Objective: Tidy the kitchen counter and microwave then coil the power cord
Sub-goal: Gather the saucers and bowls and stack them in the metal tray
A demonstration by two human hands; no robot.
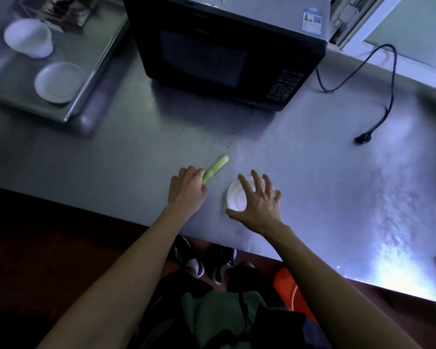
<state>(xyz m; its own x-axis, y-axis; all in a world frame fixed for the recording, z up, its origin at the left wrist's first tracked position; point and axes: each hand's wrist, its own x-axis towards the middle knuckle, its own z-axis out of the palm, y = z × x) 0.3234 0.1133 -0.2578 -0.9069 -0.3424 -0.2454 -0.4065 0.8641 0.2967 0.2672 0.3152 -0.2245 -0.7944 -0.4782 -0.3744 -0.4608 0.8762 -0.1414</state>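
On the steel counter [312, 187] my left hand [186, 190] is closed around the near end of a pale green vegetable stalk [218, 166], whose far end points toward the microwave. My right hand [257, 202] hovers with spread fingers over a small white plate [233, 196] near the front edge; contact is unclear. The black microwave [222, 54] stands at the back with its door closed. Its black power cord [388, 79] loops over the counter at the right, and the unplugged plug [364, 139] lies flat.
A steel tray [81, 96] at the back left carries a white bowl [28, 37] and a white saucer [59, 81]. A window frame [363, 23] is at the back right. Below the counter edge are my shoes and an orange object [287, 288].
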